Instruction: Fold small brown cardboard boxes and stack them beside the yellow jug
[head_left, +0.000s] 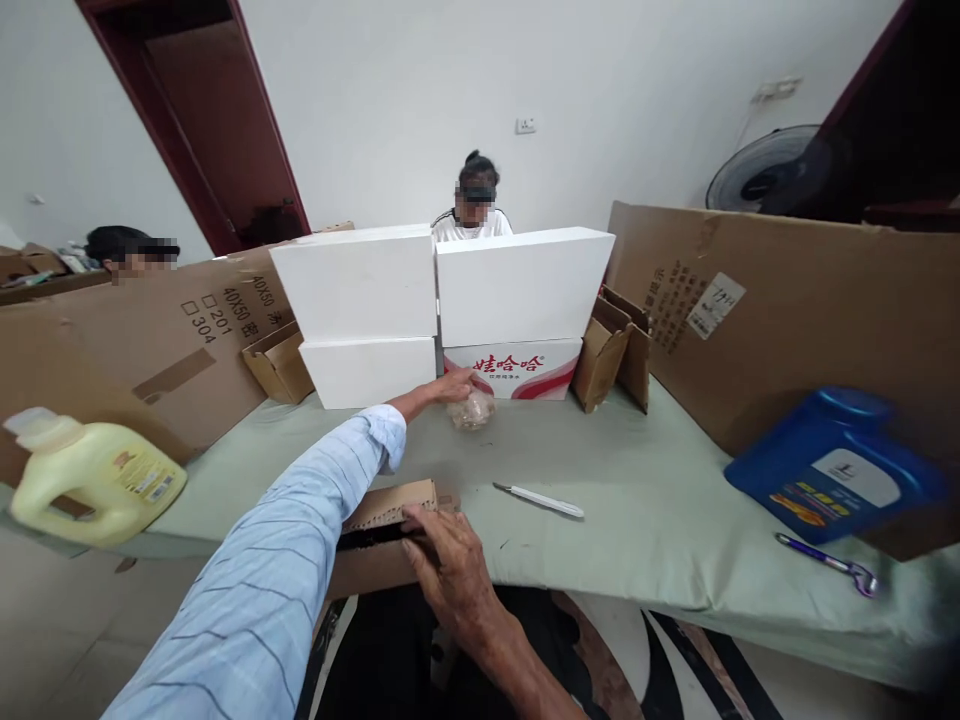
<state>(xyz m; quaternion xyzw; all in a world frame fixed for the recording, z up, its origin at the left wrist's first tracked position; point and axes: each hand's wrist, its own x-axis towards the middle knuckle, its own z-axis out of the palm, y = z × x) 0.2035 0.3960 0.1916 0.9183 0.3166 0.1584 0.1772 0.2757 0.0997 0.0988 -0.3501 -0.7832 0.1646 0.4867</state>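
My left hand [454,384] stretches out across the table, its fingers closed at the top of a crumpled wad of clear brownish tape or plastic [472,411]. The wad is just in front of the lower white boxes. Near the table's front edge is a small brown cardboard box [375,570], with a dark gap showing under its flap. My right hand [454,555] grips the right end of this box, thumb and fingers bent over its edge. My left sleeve hides part of the box. To the right lies a white-handled craft knife [538,499], its blade pointing left.
White boxes [360,290] stand stacked at the back, one with red printing [517,370]. Folded cardboard [604,350] leans beside them. Large cardboard panels flank the table. A yellow jug [97,480], blue jug [832,465] and purple pen-like tool [825,565] lie at the sides. A person [474,225] sits opposite.
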